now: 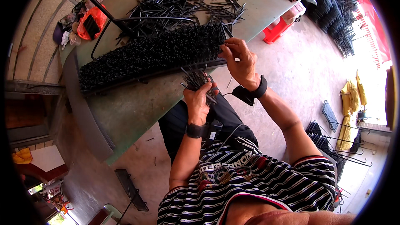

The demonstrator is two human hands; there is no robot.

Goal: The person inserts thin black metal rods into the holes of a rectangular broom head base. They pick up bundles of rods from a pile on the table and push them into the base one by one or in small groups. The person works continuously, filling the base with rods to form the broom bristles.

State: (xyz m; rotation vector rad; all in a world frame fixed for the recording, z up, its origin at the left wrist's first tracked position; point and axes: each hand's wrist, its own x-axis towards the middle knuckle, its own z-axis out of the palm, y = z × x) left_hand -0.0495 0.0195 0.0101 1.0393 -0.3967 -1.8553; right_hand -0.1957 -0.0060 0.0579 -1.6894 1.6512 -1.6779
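A long black block (154, 56), densely covered with short upright tips, lies slantwise across the table; I cannot make out its inner build. My left hand (198, 99) is wrapped round a bundle of thin dark strips (192, 79), just in front of the block's right part. The strips fan out above my thumb. At the block's right end, my right hand (241, 60) has thumb and forefinger pinched together against the edge. Whatever sits between those fingertips is too small to tell. Both wrists wear black bands.
A heap of loose black strips (166, 4) covers the table's far part. A bent black wire frame (112, 18) rises behind the block. The green table (137, 112) ends at a slanting near edge. A red stool (277, 30) stands right; stacked black racks (331, 12) lie beyond.
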